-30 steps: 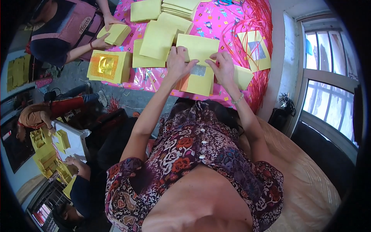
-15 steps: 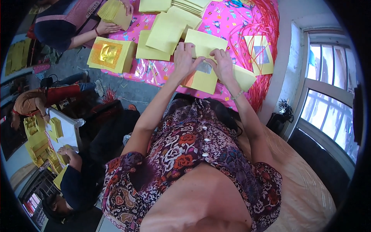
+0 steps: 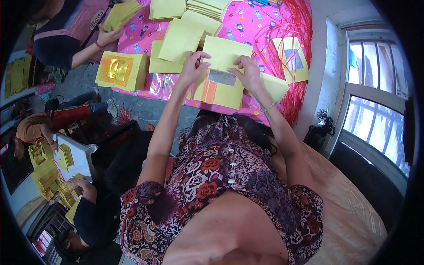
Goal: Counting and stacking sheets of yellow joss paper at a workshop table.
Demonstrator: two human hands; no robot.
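Curled, grip unclear, the left hand [image 3: 198, 67] at nine o'clock and right hand [image 3: 244, 73] at three now sit wider, baring the silver patch [image 3: 221, 78] on the joss paper [image 3: 226, 93], suggesting outward smoothing.

Head-worn fisheye view, facing steeply down

From head height, the left camera of a side-by-side pair looks down over the near floral purple cloth blouse [image 3: 210, 172] to the bare left hand [image 3: 193, 70] and bare right hand [image 3: 249, 76], farther off at the pink-covered, figure-printed table [image 3: 160, 83]. Its wide view bends the pale-framed barred window [image 3: 375, 66] near the right rim.
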